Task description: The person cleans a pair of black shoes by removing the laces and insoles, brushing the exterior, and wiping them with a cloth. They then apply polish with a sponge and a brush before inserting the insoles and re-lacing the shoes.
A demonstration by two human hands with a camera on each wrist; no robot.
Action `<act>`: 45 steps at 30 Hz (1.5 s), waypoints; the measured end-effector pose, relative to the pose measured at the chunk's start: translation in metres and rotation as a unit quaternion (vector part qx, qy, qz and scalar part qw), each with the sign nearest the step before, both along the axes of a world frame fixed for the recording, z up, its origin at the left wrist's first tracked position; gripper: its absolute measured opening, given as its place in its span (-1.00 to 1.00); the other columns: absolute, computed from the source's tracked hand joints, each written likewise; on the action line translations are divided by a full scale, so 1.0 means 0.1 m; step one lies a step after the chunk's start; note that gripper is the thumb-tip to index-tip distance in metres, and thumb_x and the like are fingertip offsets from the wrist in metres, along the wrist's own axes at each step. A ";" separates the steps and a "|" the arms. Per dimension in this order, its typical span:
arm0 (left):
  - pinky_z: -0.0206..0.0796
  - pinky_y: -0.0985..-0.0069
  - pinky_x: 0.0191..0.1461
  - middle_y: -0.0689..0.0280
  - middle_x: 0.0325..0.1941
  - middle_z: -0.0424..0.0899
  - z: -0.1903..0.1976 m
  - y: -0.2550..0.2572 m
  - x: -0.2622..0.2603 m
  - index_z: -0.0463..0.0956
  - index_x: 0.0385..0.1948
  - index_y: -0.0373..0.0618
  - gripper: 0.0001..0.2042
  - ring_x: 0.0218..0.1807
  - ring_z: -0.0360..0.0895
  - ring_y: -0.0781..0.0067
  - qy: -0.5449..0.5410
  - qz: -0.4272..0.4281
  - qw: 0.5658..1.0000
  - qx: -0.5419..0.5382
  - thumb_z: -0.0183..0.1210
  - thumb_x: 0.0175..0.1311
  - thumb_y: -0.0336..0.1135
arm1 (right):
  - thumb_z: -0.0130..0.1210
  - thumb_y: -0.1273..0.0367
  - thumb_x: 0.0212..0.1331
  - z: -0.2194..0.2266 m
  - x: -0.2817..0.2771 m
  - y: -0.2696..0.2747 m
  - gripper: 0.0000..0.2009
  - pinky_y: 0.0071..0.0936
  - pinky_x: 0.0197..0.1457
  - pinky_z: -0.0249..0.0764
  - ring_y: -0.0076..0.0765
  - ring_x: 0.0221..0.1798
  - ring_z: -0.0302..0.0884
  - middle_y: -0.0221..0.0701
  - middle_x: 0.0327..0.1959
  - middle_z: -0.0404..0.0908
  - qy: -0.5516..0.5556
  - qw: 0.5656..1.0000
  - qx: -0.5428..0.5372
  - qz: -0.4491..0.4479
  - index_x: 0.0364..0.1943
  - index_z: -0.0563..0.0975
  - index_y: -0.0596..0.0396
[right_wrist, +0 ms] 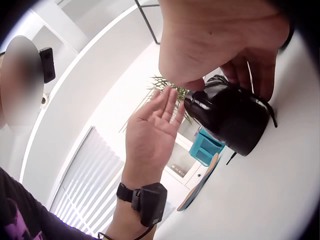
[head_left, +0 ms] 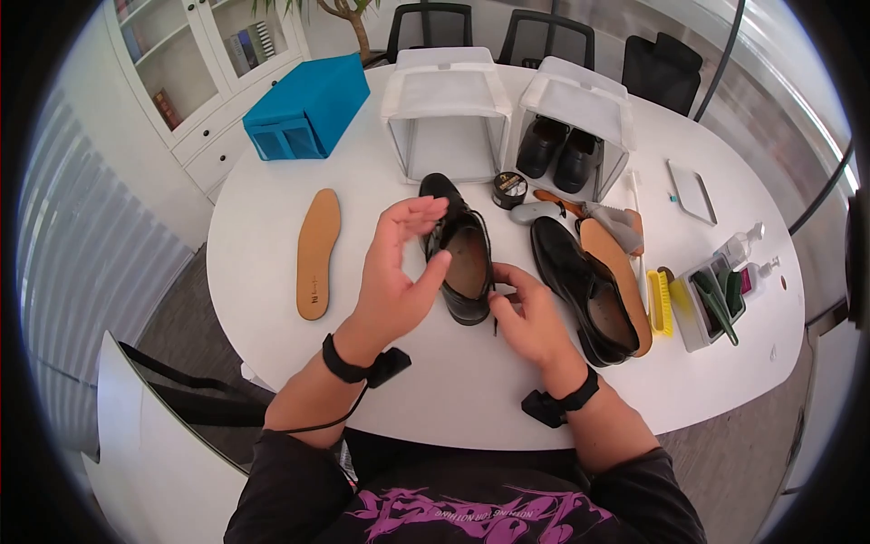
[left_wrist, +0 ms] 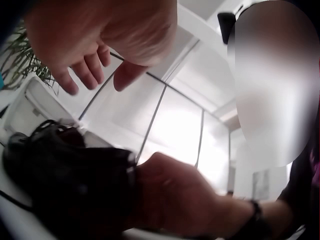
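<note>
A black lace-up leather shoe [head_left: 468, 313] with a tan insole [head_left: 467, 263] inside stands near the middle of the table, its toe pointing away from me. My left hand [head_left: 399, 272] hovers over the shoe's left side, fingers extended and palm turned inward, holding nothing. With curled fingers, my right hand [head_left: 530, 317] grips the right rear of the shoe by its collar; in the right wrist view the thumb lies near the heel of the shoe [right_wrist: 230, 117]. Loose lace hangs beside those fingers. A loose tan insole [head_left: 317, 258] lies flat to the left.
The other black shoe [head_left: 566, 272] and another insole [head_left: 625, 299] lie right of my hand. Behind are a polish tin [head_left: 509, 190], two white boxes [head_left: 449, 68], one holding black shoes [head_left: 573, 161], and a blue box [head_left: 308, 104]. A yellow brush [head_left: 660, 304] and caddy [head_left: 702, 331] stand right.
</note>
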State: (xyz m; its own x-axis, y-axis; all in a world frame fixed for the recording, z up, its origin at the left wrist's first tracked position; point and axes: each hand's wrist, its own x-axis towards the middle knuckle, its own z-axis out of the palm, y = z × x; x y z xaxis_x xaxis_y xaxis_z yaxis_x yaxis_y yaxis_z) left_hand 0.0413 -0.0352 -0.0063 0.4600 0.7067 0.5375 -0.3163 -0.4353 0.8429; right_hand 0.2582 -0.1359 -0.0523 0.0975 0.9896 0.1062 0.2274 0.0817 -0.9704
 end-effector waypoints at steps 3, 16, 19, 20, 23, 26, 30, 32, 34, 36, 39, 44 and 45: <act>0.36 0.17 0.65 0.20 0.46 0.65 -0.19 0.20 -0.05 0.45 0.47 -0.15 -0.41 0.51 0.56 0.21 0.195 0.209 0.950 0.124 0.46 0.46 -0.44 | 0.25 0.40 0.55 0.07 -0.01 -0.02 -0.63 -0.42 -0.07 0.73 -0.38 0.00 0.84 -0.14 0.10 0.86 -0.025 0.998 0.004 -0.051 0.30 0.68 0.34; 0.64 0.27 0.25 0.17 0.19 0.71 -0.43 0.27 0.01 0.59 0.30 -0.15 -0.48 0.21 0.73 0.17 0.215 0.238 0.941 0.109 0.43 0.26 -0.41 | 0.25 0.23 0.73 -0.14 0.03 0.08 -0.69 -0.53 -0.08 0.60 -0.62 -0.20 0.63 -0.48 -0.18 0.75 0.040 0.998 -0.015 -0.046 0.20 0.67 0.23; 0.66 0.25 0.19 0.21 0.11 0.72 -0.42 0.26 -0.01 0.59 0.28 -0.10 -0.46 0.14 0.74 0.14 0.227 0.261 0.933 0.100 0.41 0.19 -0.37 | 0.28 0.31 0.70 -0.21 0.05 0.10 -0.76 -0.57 -0.08 0.62 -0.63 -0.20 0.65 -0.50 -0.18 0.76 0.019 0.999 -0.015 -0.036 0.13 0.69 0.24; 0.67 0.24 0.12 0.25 0.07 0.71 -0.42 0.26 -0.01 0.60 0.27 -0.07 -0.45 0.09 0.74 0.16 0.234 0.277 0.925 0.110 0.40 0.16 -0.37 | 0.28 0.31 0.70 -0.22 0.06 0.11 -0.76 -0.57 -0.08 0.62 -0.63 -0.20 0.65 -0.50 -0.18 0.76 0.017 0.999 -0.012 -0.033 0.13 0.69 0.24; 0.64 0.23 0.00 0.30 -0.05 0.68 -0.41 0.23 0.00 0.61 0.23 -0.02 -0.47 -0.01 0.71 0.17 0.233 0.281 0.924 0.110 0.40 0.12 -0.37 | 0.22 0.37 0.72 -0.27 0.09 0.13 -0.84 -0.54 -0.01 0.67 -0.62 -0.17 0.70 -0.50 -0.16 0.78 0.038 0.998 -0.048 -0.007 0.09 0.68 0.20; 0.58 0.25 -0.09 0.34 -0.15 0.65 -0.37 0.20 -0.01 0.62 0.19 0.02 -0.47 -0.10 0.69 0.21 0.252 0.279 0.919 0.121 0.39 0.08 -0.37 | 0.22 0.43 0.70 -0.35 0.14 0.14 -0.89 -0.57 -0.02 0.67 -0.63 -0.20 0.70 -0.52 -0.19 0.77 0.037 0.999 -0.035 0.003 0.05 0.68 0.19; 0.55 0.26 -0.14 0.37 -0.24 0.62 -0.37 0.20 -0.03 0.63 0.17 0.06 -0.47 -0.17 0.67 0.23 0.261 0.264 0.920 0.125 0.39 0.05 -0.38 | 0.25 0.46 0.65 -0.22 0.13 0.09 -0.91 -0.58 -0.07 0.66 -0.62 -0.21 0.71 -0.50 -0.17 0.79 -0.014 1.000 -0.014 0.000 0.04 0.68 0.19; 0.53 0.26 -0.18 0.40 -0.29 0.59 -0.36 0.21 -0.05 0.64 0.17 0.08 -0.47 -0.23 0.65 0.25 0.273 0.251 0.919 0.133 0.38 0.03 -0.39 | 0.29 0.46 0.62 0.04 0.04 0.01 -0.91 -0.57 -0.08 0.65 -0.61 -0.21 0.71 -0.48 -0.17 0.80 -0.025 1.000 -0.007 -0.018 0.03 0.69 0.19; 0.48 0.30 -0.20 0.40 -0.34 0.55 -0.31 0.18 -0.06 0.65 0.14 0.04 -0.48 -0.28 0.60 0.27 0.269 0.236 0.924 0.135 0.35 0.01 -0.42 | 0.36 0.43 0.55 0.57 -0.08 -0.17 -0.87 -0.51 -0.10 0.65 -0.59 -0.24 0.72 -0.45 -0.24 0.80 -0.211 0.977 0.017 0.013 0.01 0.71 0.20; 0.43 0.34 -0.23 0.40 -0.38 0.51 -0.29 0.18 -0.05 0.67 0.12 0.01 -0.48 -0.33 0.55 0.30 0.264 0.222 0.928 0.140 0.32 -0.01 -0.45 | 0.44 0.36 0.48 0.92 -0.06 -0.25 -0.82 -0.44 -0.13 0.65 -0.50 -0.28 0.75 -0.40 -0.31 0.81 -0.232 0.973 0.001 0.012 -0.05 0.74 0.20; 0.43 0.33 -0.22 0.40 -0.38 0.49 -0.29 0.17 -0.06 0.68 0.12 0.01 -0.48 -0.33 0.54 0.31 0.273 0.200 0.931 0.134 0.33 -0.01 -0.45 | 0.44 0.21 0.45 1.26 0.18 -0.24 -0.71 -0.20 -0.07 0.75 -0.06 -0.21 0.90 -0.16 -0.24 0.91 -0.357 0.934 -0.022 0.009 -0.07 0.79 0.19; 0.53 0.25 -0.16 0.40 -0.30 0.59 -0.34 0.19 -0.05 0.69 0.15 0.12 -0.52 -0.21 0.64 0.27 0.300 0.214 0.921 0.127 0.38 0.09 -0.38 | 0.35 0.21 0.43 1.70 1.08 0.27 -0.72 -0.09 0.07 0.76 0.10 -0.10 0.90 -0.02 -0.23 0.89 -0.435 0.893 -0.071 -0.088 -0.09 0.85 0.16; 0.54 0.25 -0.15 0.39 -0.28 0.59 -0.33 0.20 -0.05 0.69 0.14 0.11 -0.53 -0.20 0.64 0.27 0.304 0.212 0.920 0.125 0.38 0.11 -0.37 | 0.36 0.20 0.41 1.61 1.43 0.44 -0.71 -0.11 0.08 0.77 0.07 -0.08 0.90 -0.06 -0.20 0.91 -0.461 0.881 -0.044 -0.098 -0.08 0.85 0.15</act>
